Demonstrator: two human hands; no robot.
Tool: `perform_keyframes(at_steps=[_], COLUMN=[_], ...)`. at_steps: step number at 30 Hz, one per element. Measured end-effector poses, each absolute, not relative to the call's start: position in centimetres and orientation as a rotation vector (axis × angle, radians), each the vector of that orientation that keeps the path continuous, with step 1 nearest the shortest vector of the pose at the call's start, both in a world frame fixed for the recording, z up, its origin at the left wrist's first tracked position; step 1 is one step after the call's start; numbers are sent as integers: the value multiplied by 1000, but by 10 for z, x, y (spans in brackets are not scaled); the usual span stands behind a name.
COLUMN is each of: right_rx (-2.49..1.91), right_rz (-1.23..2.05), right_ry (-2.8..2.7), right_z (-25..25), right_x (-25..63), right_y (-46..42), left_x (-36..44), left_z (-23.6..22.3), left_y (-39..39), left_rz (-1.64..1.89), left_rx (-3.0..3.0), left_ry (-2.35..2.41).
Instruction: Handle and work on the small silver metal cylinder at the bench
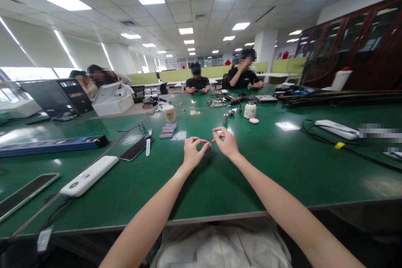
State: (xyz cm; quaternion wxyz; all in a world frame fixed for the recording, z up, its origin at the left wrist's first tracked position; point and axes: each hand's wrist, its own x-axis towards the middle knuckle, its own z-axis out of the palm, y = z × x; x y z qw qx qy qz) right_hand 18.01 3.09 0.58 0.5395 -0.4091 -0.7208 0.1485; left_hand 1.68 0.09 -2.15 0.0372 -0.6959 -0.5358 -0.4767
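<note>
Two bare hands work close together over the green tabletop (282,167). The left hand (192,150) brings thumb and forefinger together at the top of a short, grey metal cylinder (208,151), which stands upright on the table. The right hand (226,142) is just to the right of that cylinder, its fingers curled and thumb near the forefinger; I can't tell whether the tips meet or pinch anything.

Counting around the cylinder, I see one taller silver cylinder (225,118) beyond it, and one white patterned jar (250,109) with one round pale-pink lid (254,121) farther off to the right. Beyond it to the left are one pale paper cup (169,113) and one flat purplish pack (168,130). Well left of it lie one white-strapped watch (148,144) and two dark-screened phones (135,149).

Both forearms reach in from the near edge, converging at the cylinder, wrists low.
</note>
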Motion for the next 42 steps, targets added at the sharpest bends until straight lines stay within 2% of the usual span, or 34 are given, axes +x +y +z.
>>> perform_keyframes(at_steps=[13,21,24,29,36,42], right_rx=[-966,-999,-1000,-1012,-1045,-1044], right_rz=[353,342,343,362,396,398], right_ry=[-1750,-1753,-1755,-1771,-1803,-1816], right_z=[6,6,6,4,0,-3], right_x=[180,180,180,180,181,182], right_y=[30,30,30,31,34,36], left_x=[6,-24,-25,-25,2,18], left_z=[-12,-26,-29,-31,-15,-17], left_y=[7,11,11,12,5,3], left_rz=[-1561,-1018,-941,-1048,-1486,-1468], left_rx=[-1934,-1855,-1880,-1920,-2097,-2294], left_ry=[-1688,-2201,-2270,-2154,-1668,-1587])
